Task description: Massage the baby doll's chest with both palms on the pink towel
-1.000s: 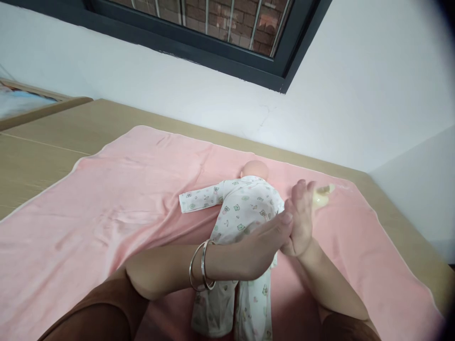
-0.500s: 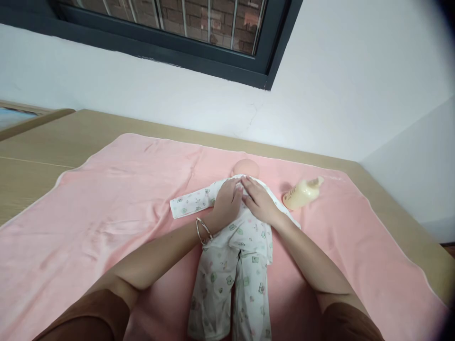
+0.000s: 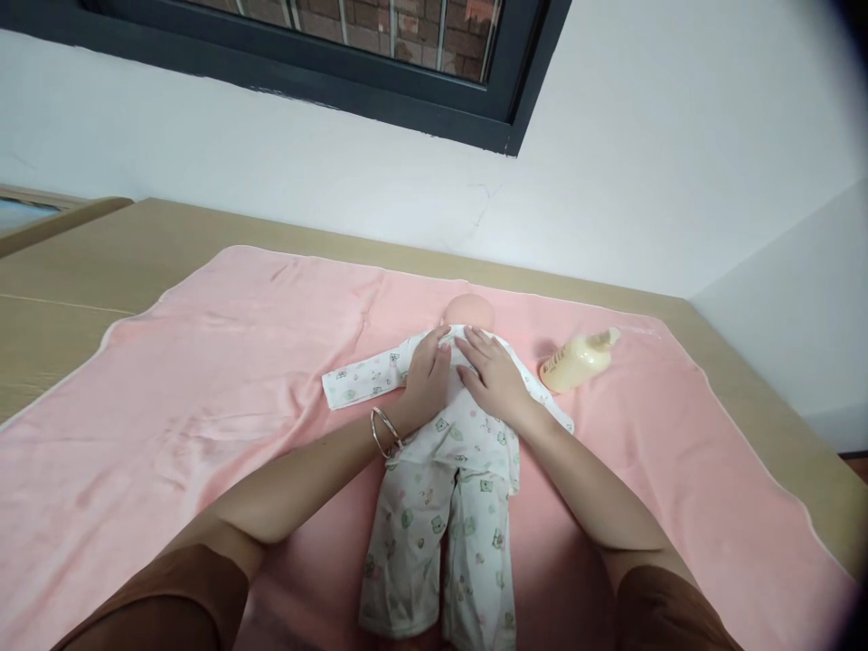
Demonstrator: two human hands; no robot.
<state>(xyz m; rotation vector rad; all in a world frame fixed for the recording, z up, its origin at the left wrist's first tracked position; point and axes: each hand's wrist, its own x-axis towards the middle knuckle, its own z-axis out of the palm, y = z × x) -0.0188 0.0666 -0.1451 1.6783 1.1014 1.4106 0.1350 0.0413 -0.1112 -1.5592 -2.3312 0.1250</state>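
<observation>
A baby doll (image 3: 469, 311) lies in the middle of a pink blanket (image 3: 271, 316), its bare head pointing away from me. It wears a white printed top (image 3: 467, 443) and matching trousers (image 3: 413, 542). My left hand (image 3: 429, 375) lies on the left side of the doll's upper body, fingers stretched toward the neck. On the right side, my right hand (image 3: 495, 375) rests flat with its fingers slightly spread. Both hands touch the top's cloth and grasp nothing. The doll's left-side sleeve stretches out sideways; the right-side arm is partly hidden by my forearm.
A pale yellow bottle (image 3: 576, 362) is on the blanket to the right of the doll. The blanket covers a wooden surface (image 3: 88, 262) that meets a white wall (image 3: 380, 199). Above is a dark-framed window (image 3: 407, 99) with bars.
My hands have drawn slightly apart over the doll's upper body, showing more of the top between them. The whole view has shifted a little; the doll and bottle stay in place.
</observation>
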